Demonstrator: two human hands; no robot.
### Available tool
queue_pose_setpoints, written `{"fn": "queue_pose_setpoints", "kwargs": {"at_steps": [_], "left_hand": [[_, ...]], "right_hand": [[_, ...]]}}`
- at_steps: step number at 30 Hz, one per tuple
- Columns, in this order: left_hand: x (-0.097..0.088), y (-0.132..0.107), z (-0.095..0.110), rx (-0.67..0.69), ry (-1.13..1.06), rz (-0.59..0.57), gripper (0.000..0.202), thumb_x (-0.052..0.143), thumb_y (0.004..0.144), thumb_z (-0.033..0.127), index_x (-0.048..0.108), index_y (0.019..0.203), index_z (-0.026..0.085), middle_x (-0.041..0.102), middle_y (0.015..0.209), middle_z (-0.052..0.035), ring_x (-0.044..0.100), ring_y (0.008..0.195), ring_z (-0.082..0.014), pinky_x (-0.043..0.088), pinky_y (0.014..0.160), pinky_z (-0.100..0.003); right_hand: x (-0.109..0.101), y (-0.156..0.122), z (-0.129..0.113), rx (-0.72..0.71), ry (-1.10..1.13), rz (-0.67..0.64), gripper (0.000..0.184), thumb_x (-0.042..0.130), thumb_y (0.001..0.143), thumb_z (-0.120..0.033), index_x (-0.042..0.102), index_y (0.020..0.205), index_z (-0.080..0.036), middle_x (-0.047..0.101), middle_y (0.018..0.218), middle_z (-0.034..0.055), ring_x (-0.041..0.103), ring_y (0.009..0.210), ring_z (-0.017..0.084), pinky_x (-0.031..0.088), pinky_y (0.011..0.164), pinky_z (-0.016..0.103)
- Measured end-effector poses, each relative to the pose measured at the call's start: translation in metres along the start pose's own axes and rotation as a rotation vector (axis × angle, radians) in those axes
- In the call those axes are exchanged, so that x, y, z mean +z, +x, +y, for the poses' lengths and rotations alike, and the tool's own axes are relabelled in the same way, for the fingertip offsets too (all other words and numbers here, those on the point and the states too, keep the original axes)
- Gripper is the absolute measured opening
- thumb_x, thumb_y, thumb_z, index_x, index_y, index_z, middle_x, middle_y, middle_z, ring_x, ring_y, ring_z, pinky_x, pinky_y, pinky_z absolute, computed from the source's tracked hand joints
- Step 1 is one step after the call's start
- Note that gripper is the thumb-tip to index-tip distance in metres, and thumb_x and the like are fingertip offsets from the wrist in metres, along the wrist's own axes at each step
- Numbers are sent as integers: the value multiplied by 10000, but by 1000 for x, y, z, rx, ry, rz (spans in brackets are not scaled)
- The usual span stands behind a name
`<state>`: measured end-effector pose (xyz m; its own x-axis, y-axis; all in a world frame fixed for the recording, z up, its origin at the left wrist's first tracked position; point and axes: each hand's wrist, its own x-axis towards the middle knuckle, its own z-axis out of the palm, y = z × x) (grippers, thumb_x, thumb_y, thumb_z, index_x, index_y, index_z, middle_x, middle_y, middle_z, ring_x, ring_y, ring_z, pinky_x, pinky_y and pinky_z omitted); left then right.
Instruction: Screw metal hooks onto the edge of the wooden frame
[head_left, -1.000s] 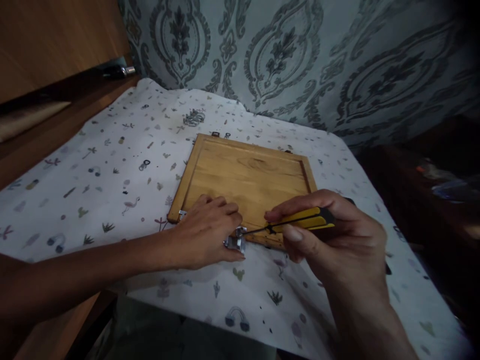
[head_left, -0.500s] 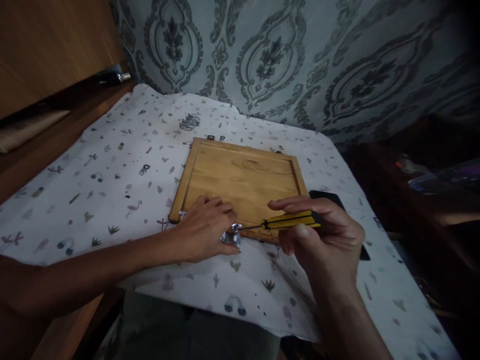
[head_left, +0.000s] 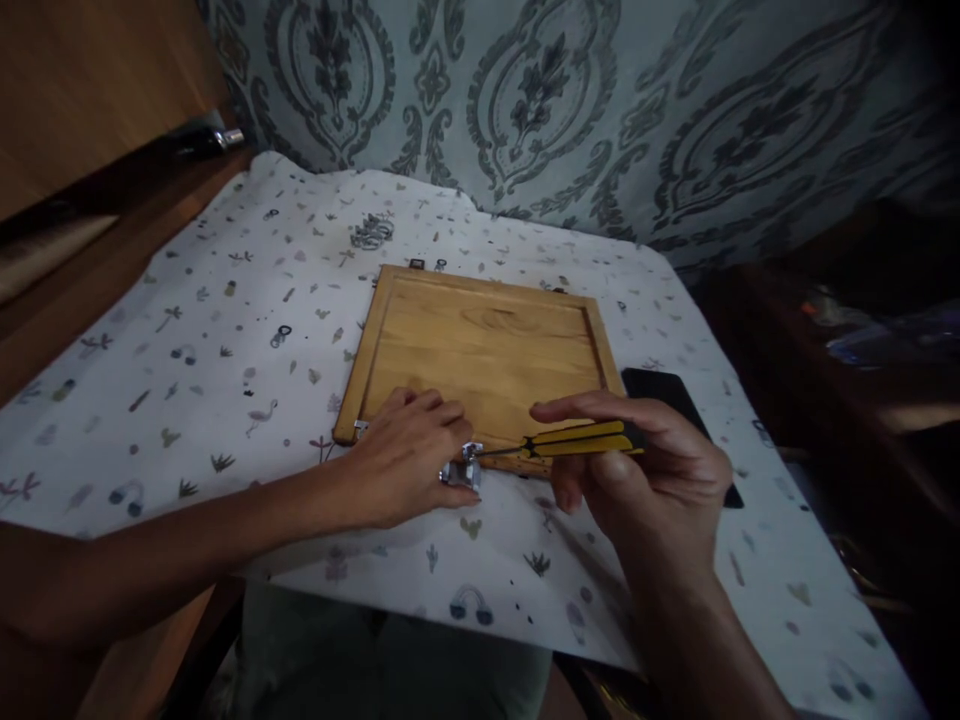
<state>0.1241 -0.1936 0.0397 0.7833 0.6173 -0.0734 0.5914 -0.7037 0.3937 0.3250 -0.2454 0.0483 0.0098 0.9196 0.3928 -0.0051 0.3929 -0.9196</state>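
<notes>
A framed wooden panel lies flat on the cloth. At its near edge my left hand grips a shiny metal hinge, thumb below and fingers over the panel's border. My right hand is closed around a yellow and black screwdriver, held almost level. The screwdriver's tip meets the hinge just past my left fingertips; whether a screw sits there is too small to tell. Another metal piece shows at the panel's near left corner, partly behind my left hand.
A patterned white cloth covers the table. A black phone-like slab lies right of the panel, partly behind my right hand. Small dark metal pieces show at the panel's far edge. A wooden cabinet rises at the left, patterned wallpaper behind.
The view has shifted slightly. Both hands keep their places at the hinge, and the screwdriver's tip stays against it. The right hand's fingers have shifted a little on the handle.
</notes>
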Motion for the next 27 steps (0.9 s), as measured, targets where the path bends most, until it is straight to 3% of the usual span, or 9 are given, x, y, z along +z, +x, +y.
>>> {"fn": "queue_pose_setpoints", "kwargs": {"at_steps": [6, 14, 19, 23, 27], "left_hand": [[-1, 1, 0, -9, 1, -6, 419, 717, 814, 516, 623, 988, 147, 632, 1039, -55, 549, 1013, -258, 363, 872, -403], [3, 1, 0, -1, 31, 26, 432, 715, 812, 530, 639, 1004, 151, 619, 1002, -46, 545, 993, -252, 365, 859, -403], [8, 0, -4, 27, 15, 90, 422, 734, 793, 532, 630, 956, 157, 612, 967, -26, 550, 968, -239, 355, 836, -390], [8, 0, -4, 19, 1, 82, 425, 736, 793, 531, 629, 954, 152, 622, 984, -30, 549, 973, -240, 348, 834, -388], [7, 1, -3, 24, -14, 79, 427, 720, 808, 536, 636, 980, 154, 635, 1002, -38, 549, 973, -236, 349, 845, -394]], "right_hand": [[6, -1, -2, 27, -34, 49, 138, 780, 820, -273, 718, 943, -266, 780, 963, 15, 539, 375, 71, 475, 329, 210], [4, -4, -1, 17, -56, 3, 275, 699, 899, -323, 681, 1171, -289, 773, 977, 46, 585, 399, 102, 522, 369, 265], [8, -5, -4, -17, -72, 29, 185, 749, 858, -267, 739, 1041, -289, 776, 960, 27, 578, 405, 88, 515, 344, 236], [13, -5, -5, -15, -125, 114, 177, 819, 776, -259, 741, 935, -271, 771, 921, 37, 672, 578, 149, 429, 290, 197], [14, -2, -6, -1, -101, 98, 185, 800, 789, -224, 707, 935, -286, 760, 850, 14, 687, 601, 162, 444, 303, 191]]}}
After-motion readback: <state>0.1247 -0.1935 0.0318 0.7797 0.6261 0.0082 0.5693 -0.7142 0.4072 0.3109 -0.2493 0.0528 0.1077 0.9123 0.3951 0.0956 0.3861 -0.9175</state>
